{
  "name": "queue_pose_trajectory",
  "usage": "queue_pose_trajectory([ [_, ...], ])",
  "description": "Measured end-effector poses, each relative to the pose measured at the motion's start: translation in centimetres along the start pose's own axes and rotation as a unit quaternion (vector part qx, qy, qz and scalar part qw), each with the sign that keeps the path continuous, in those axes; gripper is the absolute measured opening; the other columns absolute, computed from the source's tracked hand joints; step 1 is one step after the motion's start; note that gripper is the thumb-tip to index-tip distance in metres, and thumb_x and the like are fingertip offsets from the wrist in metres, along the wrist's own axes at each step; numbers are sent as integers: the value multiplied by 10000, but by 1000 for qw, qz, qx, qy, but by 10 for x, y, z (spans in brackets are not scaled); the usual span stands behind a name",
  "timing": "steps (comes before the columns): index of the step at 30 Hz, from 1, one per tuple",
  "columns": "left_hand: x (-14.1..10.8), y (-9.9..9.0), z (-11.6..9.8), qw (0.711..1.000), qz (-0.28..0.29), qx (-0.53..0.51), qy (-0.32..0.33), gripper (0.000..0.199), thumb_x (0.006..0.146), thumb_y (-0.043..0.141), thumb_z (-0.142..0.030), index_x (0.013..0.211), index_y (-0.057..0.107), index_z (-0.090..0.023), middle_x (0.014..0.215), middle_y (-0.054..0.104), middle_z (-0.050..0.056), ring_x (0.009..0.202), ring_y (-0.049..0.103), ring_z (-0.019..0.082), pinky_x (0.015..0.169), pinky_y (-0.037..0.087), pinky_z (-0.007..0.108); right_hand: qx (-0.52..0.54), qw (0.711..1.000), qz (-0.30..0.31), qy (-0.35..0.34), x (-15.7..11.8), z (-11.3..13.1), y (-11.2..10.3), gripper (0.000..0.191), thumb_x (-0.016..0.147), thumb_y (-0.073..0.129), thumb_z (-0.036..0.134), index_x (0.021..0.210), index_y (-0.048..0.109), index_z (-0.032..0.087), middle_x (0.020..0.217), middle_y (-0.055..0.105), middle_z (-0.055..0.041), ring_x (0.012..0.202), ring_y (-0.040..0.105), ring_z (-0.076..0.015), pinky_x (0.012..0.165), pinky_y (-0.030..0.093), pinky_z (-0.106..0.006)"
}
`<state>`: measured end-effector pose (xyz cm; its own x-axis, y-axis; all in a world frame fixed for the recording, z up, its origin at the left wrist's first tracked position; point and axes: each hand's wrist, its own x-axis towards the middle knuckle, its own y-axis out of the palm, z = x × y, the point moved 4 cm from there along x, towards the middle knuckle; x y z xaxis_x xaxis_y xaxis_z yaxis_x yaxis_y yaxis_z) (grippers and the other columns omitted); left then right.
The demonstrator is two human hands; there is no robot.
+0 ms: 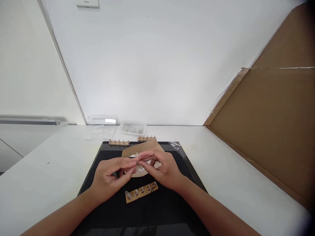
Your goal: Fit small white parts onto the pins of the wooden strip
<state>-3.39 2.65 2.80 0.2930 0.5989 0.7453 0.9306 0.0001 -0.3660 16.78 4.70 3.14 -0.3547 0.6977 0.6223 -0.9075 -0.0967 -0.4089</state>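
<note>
My left hand (115,172) and my right hand (161,167) meet fingertip to fingertip above a sheet of brown paper (130,151). Both hands are closed in a pinch, thumbs against fingers. Whatever sits between the fingertips is hidden or too small to make out. Small white pieces (141,169) lie on the paper, partly covered by my fingers. Just below my hands, a tan strip (139,195) rests at a slant on the black mat (108,213). Several small upright metal holders stand along it, some with pale or clear tips on them.
Two more tan strips with upright metal pins, one at the back left (119,143) and one at the back middle (147,139), lie beyond the paper. Behind them stands a clear plastic box (133,128). Small white squares (174,144) dot the mat's far right corner. Cardboard (265,131) walls the right side.
</note>
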Motion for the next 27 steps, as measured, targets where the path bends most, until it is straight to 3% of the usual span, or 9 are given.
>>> queue_pose_trajectory([
  [6, -1, -2, 8, 997, -34, 8, -64, 210, 888, 780, -126, 1052, 830, -248, 1003, 842, 40, 755, 802, 174, 551, 636, 202, -10, 1000, -24, -2, -1, 0, 3, 115, 977, 713, 237, 1070, 774, 266, 1014, 821, -6, 846, 767, -133, 687, 610, -209],
  [10, 0, 0, 6, 996, -10, -37, -78, 246, 925, 745, -124, 1109, 823, -267, 1004, 833, 40, 691, 781, 143, 553, 636, 198, 41, 998, -2, 40, 1, -2, 4, 121, 939, 761, 274, 1056, 772, 244, 950, 816, -18, 785, 759, -141, 627, 577, -218],
  [15, 6, -2, 4, 996, 25, -79, -36, 299, 906, 752, -72, 1144, 806, -246, 1072, 814, 74, 669, 760, 127, 517, 604, 187, 172, 975, 14, 138, 1, -8, 4, 214, 880, 828, 353, 1010, 743, 206, 915, 808, -50, 766, 766, -164, 581, 548, -232],
  [20, 8, -6, 10, 989, 77, -124, 5, 391, 891, 746, -7, 1201, 778, -243, 1198, 791, 97, 634, 761, 111, 538, 633, 209, 271, 941, 72, 192, -1, -8, 8, 264, 889, 823, 382, 1044, 719, 196, 889, 792, -52, 828, 774, -175, 535, 519, -198],
  [23, 7, -8, 14, 991, 68, -113, 11, 359, 875, 763, 1, 1144, 791, -235, 1159, 801, 78, 662, 774, 121, 572, 665, 222, 287, 927, 102, 220, -3, -12, 9, 297, 901, 812, 396, 1090, 703, 194, 881, 789, -51, 854, 778, -177, 505, 485, -168],
  [27, 7, -8, 15, 997, 60, -50, 30, 254, 862, 798, -38, 1050, 806, -209, 1066, 802, 74, 837, 802, 174, 629, 676, 224, 281, 924, 115, 232, -4, -15, 11, 300, 919, 792, 415, 1099, 701, 192, 928, 797, -63, 887, 773, -175, 515, 485, -159],
])
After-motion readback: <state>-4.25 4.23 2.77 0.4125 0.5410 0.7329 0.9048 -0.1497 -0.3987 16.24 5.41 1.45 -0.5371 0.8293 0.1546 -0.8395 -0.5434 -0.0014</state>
